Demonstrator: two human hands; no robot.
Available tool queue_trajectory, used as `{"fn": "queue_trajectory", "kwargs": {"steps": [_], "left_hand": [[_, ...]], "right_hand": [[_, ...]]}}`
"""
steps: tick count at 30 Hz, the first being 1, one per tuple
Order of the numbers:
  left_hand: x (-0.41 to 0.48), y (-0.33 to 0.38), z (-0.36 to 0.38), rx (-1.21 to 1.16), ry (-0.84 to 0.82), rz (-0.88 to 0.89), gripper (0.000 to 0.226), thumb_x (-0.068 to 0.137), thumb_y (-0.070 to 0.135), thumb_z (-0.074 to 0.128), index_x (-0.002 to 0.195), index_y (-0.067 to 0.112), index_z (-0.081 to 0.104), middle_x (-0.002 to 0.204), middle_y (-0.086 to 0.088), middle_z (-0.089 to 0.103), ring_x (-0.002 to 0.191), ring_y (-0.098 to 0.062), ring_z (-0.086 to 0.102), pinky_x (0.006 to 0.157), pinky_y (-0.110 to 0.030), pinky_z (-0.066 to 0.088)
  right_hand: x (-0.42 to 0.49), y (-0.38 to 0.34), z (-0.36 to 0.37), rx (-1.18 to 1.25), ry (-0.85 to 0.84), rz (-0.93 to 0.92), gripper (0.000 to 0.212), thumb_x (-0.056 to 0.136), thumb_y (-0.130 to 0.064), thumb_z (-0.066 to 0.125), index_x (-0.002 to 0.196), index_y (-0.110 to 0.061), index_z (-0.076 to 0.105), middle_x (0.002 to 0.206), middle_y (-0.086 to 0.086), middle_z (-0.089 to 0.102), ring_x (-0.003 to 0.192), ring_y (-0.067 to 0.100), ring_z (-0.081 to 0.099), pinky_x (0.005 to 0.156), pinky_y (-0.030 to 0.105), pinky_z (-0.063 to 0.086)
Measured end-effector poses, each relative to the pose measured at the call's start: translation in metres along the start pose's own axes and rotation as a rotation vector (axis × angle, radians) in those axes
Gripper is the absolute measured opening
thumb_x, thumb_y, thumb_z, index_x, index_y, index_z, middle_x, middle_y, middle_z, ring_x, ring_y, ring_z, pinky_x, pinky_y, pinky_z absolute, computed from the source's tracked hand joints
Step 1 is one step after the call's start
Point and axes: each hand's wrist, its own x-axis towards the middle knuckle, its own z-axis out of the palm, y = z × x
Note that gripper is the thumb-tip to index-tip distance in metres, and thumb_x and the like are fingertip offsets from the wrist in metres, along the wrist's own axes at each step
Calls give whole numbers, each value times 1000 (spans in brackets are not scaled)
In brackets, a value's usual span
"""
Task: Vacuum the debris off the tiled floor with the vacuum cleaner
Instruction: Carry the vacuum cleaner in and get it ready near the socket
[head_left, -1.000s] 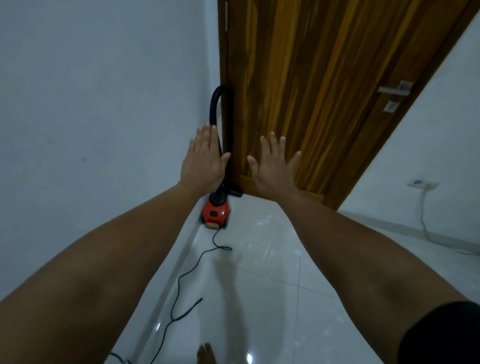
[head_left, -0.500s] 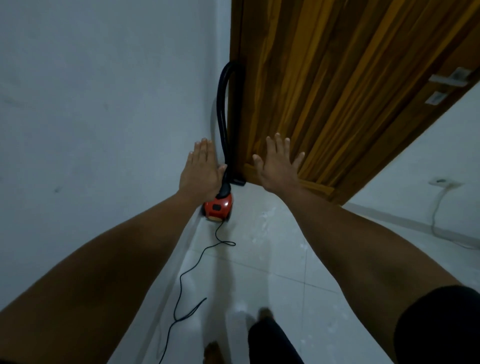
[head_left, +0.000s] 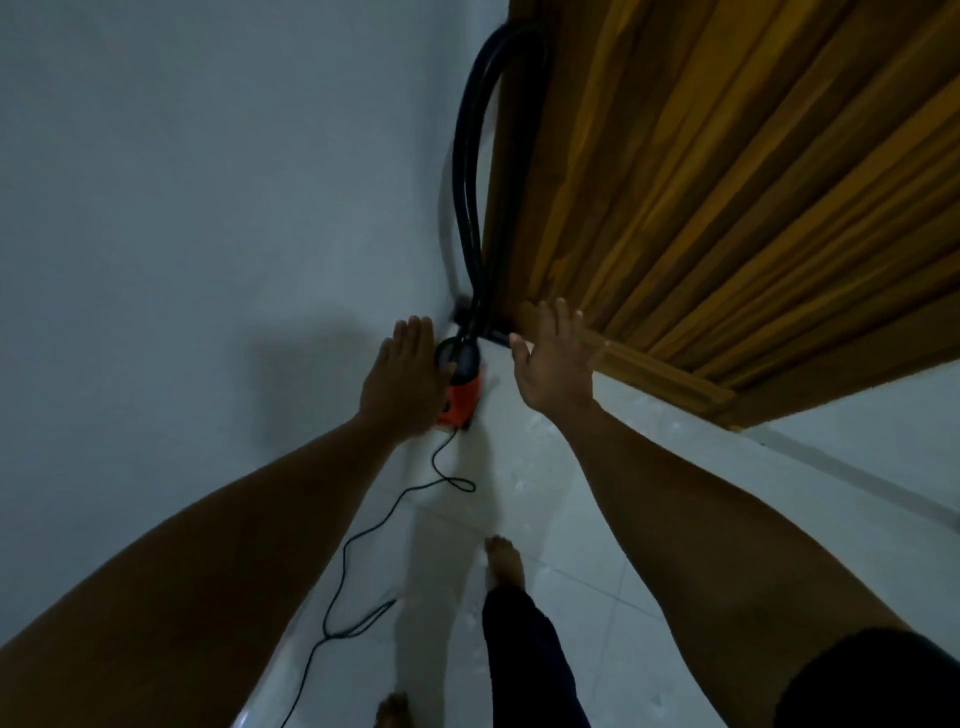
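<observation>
A small red vacuum cleaner stands on the white tiled floor in the corner between wall and door. Its black hose loops up along the door edge and comes back down. My left hand is stretched out flat, fingers apart, in front of the vacuum's left side and hiding part of it. My right hand is spread open just right of the vacuum, near the door's foot. Neither hand holds anything. Pale specks of debris lie on the tiles near the vacuum.
A wooden door fills the upper right. A grey wall runs along the left. The vacuum's thin black cord snakes back across the floor. My bare feet and a dark trouser leg are on the tiles below.
The view has closed in on the corner and tilted down. Both open hands have come lower and nearer the vacuum. My right foot has stepped forward.
</observation>
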Motion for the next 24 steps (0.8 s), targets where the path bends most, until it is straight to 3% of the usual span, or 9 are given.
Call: {"fn": "queue_trajectory", "kwargs": {"steps": [4, 7, 10, 13, 16, 19, 24], "left_hand": [[88, -17, 74, -35, -65, -101, 68, 106, 40, 27, 156, 2, 3, 164, -20, 8, 153, -33, 5, 124, -42, 8], [140, -33, 130, -9, -126, -142, 70, 105, 39, 31, 156, 1, 2, 164, -21, 8, 153, -34, 6, 125, -42, 10], [194, -49, 190, -8, -200, -195, 70, 104, 36, 36, 157, 3, 5, 162, -20, 15, 149, -35, 17, 123, -43, 20], [240, -62, 247, 4, -241, -253, 69, 102, 37, 41, 156, 7, 13, 158, -15, 26, 141, -33, 33, 115, -42, 31], [277, -75, 299, -59, -201, -288, 69, 101, 36, 44, 156, 6, 16, 157, -13, 32, 142, -30, 35, 115, -40, 32], [305, -87, 338, -128, -179, -303, 69, 99, 31, 50, 155, 8, 19, 154, -11, 38, 137, -29, 42, 110, -39, 38], [338, -108, 388, -256, -200, -392, 84, 93, 29, 62, 158, 15, 11, 155, -9, 35, 137, -29, 42, 108, -41, 42]], "right_hand": [[101, 40, 72, 39, -111, 34, 67, 110, -48, 30, 165, -16, 12, 173, 5, 5, 159, 27, -2, 120, 68, -5], [166, 64, 117, 83, -124, 59, 67, 110, -45, 36, 165, -15, 13, 173, 5, 6, 159, 27, -1, 122, 65, -1], [233, 88, 174, 131, -114, 58, 78, 102, -65, 32, 159, -12, 29, 167, 10, 26, 155, 32, 19, 121, 68, 20], [303, 117, 239, 247, -49, 50, 116, 82, -92, 7, 151, -4, 39, 151, 22, 47, 140, 40, 44, 111, 61, 40], [355, 123, 267, 333, -47, 47, 98, 87, -75, 22, 154, -5, 37, 141, 25, 56, 127, 43, 56, 104, 59, 47], [396, 116, 288, 395, -93, 24, 73, 98, -49, 42, 160, -14, 28, 151, 18, 49, 137, 38, 49, 114, 57, 40], [435, 104, 322, 552, -10, 87, 72, 103, -27, 58, 163, -17, 19, 163, 10, 35, 148, 30, 36, 124, 44, 30]]}}
